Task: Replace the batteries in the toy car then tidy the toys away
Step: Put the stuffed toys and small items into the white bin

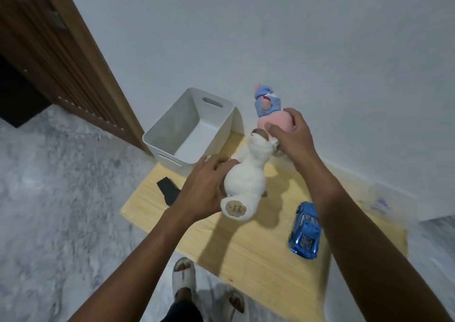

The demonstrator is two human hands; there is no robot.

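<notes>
Currently, two hands in use. My left hand (204, 189) curls round the lower body of one white plush toy (246, 181), fingers wrapped on its left flank, lifting it off the table (246, 248). My right hand (290, 134) grips one pink plush toy (273, 122) from above, thumb on its near side, fingers over its far side; this toy wears a blue hood and stands against the wall (295, 38). White plush toy: long axis runs from near-left to far-right, one foot sole facing me, head up beside my right thumb. One blue toy car (306, 230) lies on the table to the right, under my right forearm, touched by neither hand; long axis runs roughly toward and away from me. One white bin (170, 137), open, sits at the table's far-left corner. One black object (168, 190) lies at the left edge, partly hidden by my left wrist. Two slippers (183, 278) on the marbled floor (61, 198).
</notes>
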